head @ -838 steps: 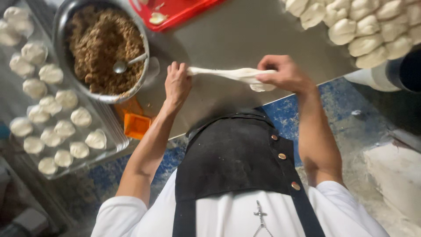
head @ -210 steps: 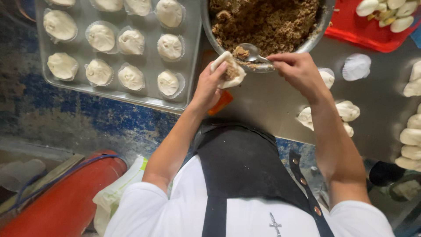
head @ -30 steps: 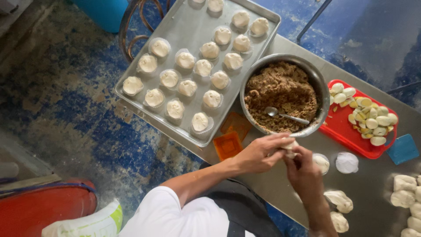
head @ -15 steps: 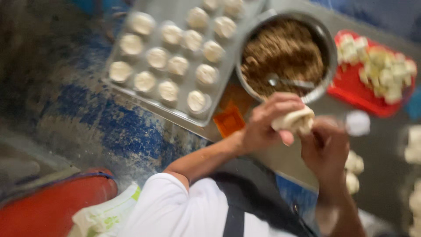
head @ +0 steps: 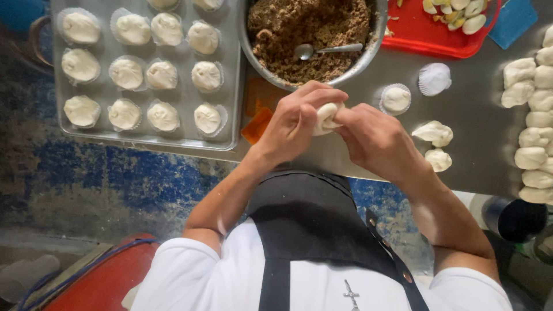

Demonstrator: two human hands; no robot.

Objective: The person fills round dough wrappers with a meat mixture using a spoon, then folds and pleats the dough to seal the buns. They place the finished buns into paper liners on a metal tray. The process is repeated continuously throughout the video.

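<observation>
The dough ball [head: 327, 117] has dropped lower over the desk [head: 472, 115]; left hand [head: 296, 124] and right hand [head: 377, 141] both pinch it

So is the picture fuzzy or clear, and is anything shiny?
Head view: sharp on both hands, left hand and right hand, pinching the dough ball; soft glare on the metal bowl rim and spoon; even light, faint shadows.
</observation>
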